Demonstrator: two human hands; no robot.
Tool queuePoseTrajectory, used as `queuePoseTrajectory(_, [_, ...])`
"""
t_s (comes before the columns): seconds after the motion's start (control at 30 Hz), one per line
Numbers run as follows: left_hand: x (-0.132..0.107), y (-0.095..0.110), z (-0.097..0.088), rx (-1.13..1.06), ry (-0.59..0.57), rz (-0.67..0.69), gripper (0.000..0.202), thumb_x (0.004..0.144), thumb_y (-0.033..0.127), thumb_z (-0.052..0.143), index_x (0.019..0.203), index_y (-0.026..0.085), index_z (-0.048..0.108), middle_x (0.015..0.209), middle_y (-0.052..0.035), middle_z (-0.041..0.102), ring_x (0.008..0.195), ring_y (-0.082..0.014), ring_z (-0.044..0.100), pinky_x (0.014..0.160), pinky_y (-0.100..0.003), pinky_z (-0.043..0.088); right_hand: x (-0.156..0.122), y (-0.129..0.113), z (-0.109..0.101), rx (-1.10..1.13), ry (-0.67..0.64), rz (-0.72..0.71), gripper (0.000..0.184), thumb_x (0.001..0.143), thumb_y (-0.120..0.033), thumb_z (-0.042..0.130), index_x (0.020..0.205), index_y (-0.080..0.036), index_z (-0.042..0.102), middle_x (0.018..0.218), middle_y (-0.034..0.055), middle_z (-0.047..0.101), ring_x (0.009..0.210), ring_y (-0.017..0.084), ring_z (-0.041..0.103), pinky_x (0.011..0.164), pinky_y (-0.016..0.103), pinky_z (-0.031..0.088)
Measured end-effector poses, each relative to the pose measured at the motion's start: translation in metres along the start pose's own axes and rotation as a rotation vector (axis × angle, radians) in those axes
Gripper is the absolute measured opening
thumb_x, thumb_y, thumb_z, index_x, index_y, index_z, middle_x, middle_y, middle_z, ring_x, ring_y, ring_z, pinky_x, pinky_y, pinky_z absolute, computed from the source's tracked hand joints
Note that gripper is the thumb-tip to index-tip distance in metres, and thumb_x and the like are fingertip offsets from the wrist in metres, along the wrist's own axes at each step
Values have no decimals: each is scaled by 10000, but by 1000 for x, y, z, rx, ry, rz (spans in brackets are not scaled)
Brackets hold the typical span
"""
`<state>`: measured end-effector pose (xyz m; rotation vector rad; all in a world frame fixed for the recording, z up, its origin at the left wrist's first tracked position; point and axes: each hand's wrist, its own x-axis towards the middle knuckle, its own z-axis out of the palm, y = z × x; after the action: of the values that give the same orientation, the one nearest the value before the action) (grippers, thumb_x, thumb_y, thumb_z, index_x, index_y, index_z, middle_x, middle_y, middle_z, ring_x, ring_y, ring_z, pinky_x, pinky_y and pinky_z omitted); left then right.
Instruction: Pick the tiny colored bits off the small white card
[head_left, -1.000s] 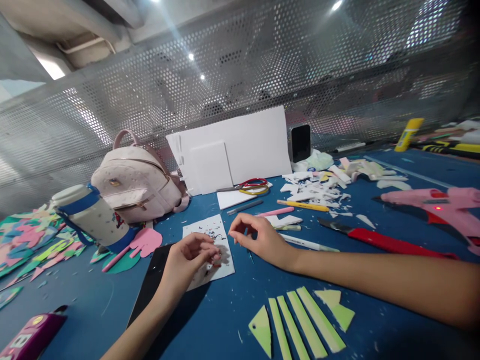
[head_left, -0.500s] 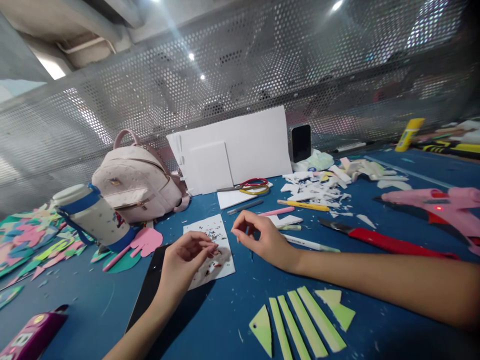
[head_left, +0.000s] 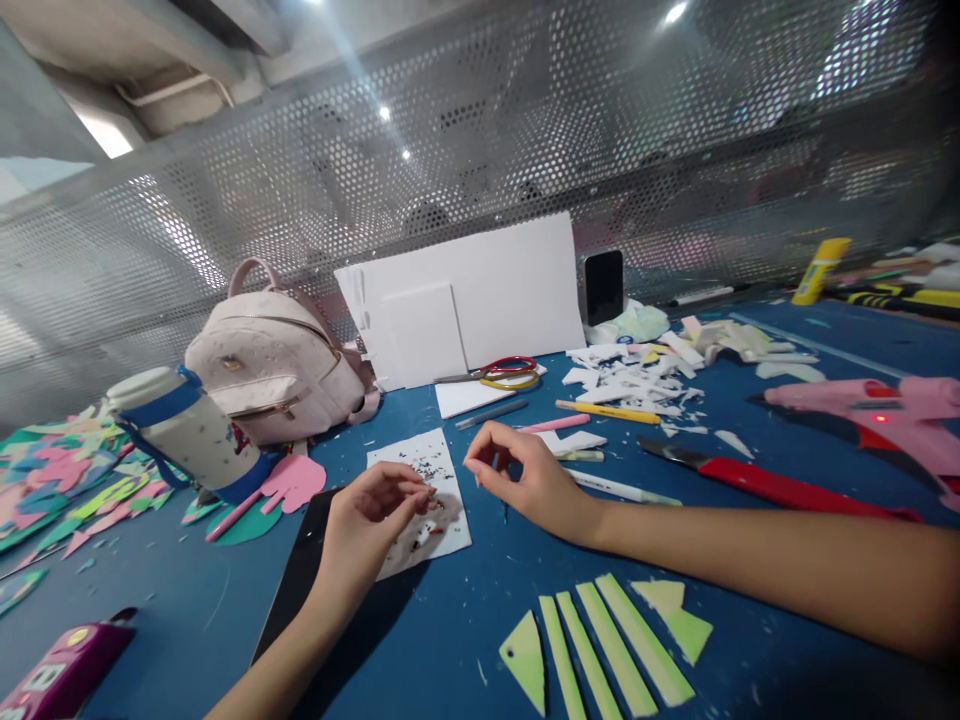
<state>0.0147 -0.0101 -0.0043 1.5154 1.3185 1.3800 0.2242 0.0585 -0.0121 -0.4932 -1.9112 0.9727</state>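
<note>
My left hand (head_left: 371, 515) hovers at the left side of a white sheet (head_left: 420, 455) scattered with small dark and reddish bits. Its thumb and fingertips come close together; anything between them is too small to name. To the right of the sheet is my right hand (head_left: 525, 482), thumb and index finger curled into a pinch. Whatever that pinch may hold I cannot make out. Under my left wrist lies a flat black object (head_left: 296, 565). Light green strips (head_left: 600, 640) form a fish-bone layout on the blue table, a triangular head (head_left: 525, 660) at left and a tail (head_left: 679, 615) at right.
A red utility knife (head_left: 780, 483) and a pink glue gun (head_left: 877, 410) lie to the right. Scissors (head_left: 510, 372), pens and white scraps (head_left: 637, 380) are further back. At left stand a bottle (head_left: 187, 430) and backpack (head_left: 277, 350). A purple object (head_left: 67, 665) is front left.
</note>
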Motion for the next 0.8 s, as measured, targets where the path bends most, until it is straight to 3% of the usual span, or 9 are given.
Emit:
queuePoseTrajectory(0.37, [0,-3,-1,37,36,34,128,782,228,746,855,167,661,793,-37,732,721,-157,713,705,-248,587,0,-2,0,-1,9,-9,111,948,-255,535,866,-184,560,740,-1,563,654,125,527,559,245,404])
queuePoseTrajectory(0.8, [-8,-1,0,271,54,172,98,833,188,690,923,214,660,868,-25,731,822,-174,709,773,-268,583,-1,0,0,-20,22,-20,110,949,-266,533,876,-188,559,747,-1,566,659,127,535,570,253,409])
